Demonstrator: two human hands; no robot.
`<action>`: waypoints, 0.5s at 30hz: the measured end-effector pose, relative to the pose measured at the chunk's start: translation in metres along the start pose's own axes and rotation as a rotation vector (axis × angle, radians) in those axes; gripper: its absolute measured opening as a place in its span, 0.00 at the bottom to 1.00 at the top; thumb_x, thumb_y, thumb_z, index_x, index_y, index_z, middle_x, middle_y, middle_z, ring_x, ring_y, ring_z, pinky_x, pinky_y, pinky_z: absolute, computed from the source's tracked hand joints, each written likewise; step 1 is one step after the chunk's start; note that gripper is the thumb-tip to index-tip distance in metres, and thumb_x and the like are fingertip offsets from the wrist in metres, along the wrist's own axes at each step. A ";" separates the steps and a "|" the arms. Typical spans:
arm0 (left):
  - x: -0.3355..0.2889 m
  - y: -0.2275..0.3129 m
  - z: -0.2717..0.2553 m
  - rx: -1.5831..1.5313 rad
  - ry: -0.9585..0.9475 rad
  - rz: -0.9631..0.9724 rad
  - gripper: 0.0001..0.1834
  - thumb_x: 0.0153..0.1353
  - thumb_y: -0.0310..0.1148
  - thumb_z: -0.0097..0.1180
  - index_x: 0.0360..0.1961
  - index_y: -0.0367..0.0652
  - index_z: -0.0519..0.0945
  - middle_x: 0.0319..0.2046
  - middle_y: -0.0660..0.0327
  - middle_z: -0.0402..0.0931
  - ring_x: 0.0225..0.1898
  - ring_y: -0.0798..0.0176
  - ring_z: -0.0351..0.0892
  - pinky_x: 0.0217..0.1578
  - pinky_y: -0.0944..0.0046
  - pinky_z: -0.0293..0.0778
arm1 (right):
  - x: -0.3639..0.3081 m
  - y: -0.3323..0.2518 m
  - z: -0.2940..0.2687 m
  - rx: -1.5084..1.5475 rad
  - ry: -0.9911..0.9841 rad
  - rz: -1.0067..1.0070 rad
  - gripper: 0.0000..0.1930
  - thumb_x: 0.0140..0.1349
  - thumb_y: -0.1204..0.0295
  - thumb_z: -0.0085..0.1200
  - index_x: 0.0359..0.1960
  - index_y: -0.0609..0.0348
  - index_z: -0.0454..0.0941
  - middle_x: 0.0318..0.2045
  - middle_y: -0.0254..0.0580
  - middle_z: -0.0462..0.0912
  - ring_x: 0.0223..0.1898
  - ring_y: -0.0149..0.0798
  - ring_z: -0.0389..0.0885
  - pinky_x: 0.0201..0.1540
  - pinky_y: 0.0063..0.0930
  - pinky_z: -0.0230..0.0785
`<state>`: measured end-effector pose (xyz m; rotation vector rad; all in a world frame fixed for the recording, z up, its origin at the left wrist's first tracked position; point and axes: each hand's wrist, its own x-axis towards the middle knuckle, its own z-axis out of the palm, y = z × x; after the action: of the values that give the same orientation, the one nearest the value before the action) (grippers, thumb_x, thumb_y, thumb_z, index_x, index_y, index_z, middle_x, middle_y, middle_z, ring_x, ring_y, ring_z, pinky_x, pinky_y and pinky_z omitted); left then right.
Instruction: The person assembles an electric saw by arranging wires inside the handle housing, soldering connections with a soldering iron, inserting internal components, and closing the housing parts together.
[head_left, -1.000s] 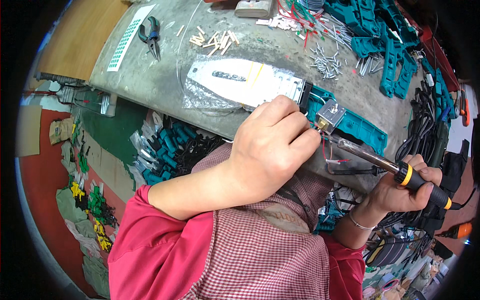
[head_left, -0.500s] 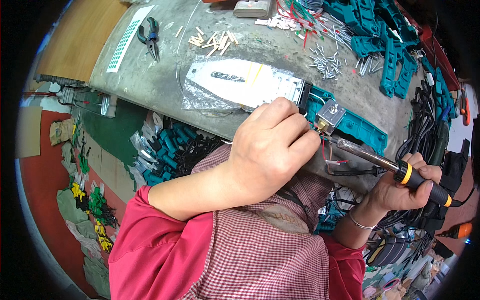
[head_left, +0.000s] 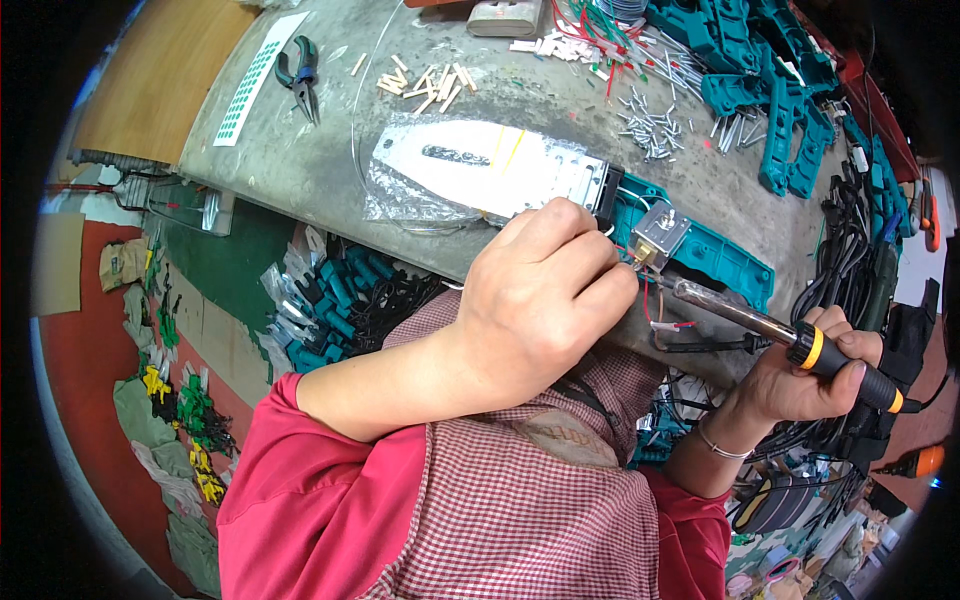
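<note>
My left hand (head_left: pixel 540 300) is curled over the table's near edge, its fingertips pinched on a thin wire next to a small metal block (head_left: pixel 662 230). That block sits in a teal plastic housing (head_left: pixel 725 258). My right hand (head_left: pixel 800 385) grips the black and orange handle of a soldering iron (head_left: pixel 740 318). The iron's metal shaft points up-left and its tip meets the block just beside my left fingertips. A flat silver metal plate (head_left: pixel 480 170) wrapped in clear plastic lies just behind my left hand.
On the grey worktable (head_left: pixel 300 170) lie green-handled pliers (head_left: pixel 300 80), a white sheet of green dots (head_left: pixel 255 80), beige sticks (head_left: pixel 425 85), loose metal pins (head_left: pixel 650 125) and teal housings (head_left: pixel 760 60). Black cables (head_left: pixel 860 260) hang at right. Teal parts (head_left: pixel 330 300) are piled below the table.
</note>
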<state>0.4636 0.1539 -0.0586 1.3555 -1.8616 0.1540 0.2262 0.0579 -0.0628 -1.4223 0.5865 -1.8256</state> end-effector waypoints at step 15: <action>0.000 0.000 0.000 0.001 0.002 0.011 0.12 0.35 0.28 0.58 0.27 0.39 0.80 0.27 0.63 0.76 0.33 0.59 0.74 0.32 0.64 0.73 | 0.001 0.001 0.001 -0.010 0.045 -0.004 0.18 0.64 0.55 0.48 0.31 0.57 0.64 0.15 0.32 0.58 0.18 0.27 0.53 0.21 0.24 0.45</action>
<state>0.4636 0.1537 -0.0588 1.3450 -1.8678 0.1618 0.2274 0.0565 -0.0621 -1.3930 0.6170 -1.8645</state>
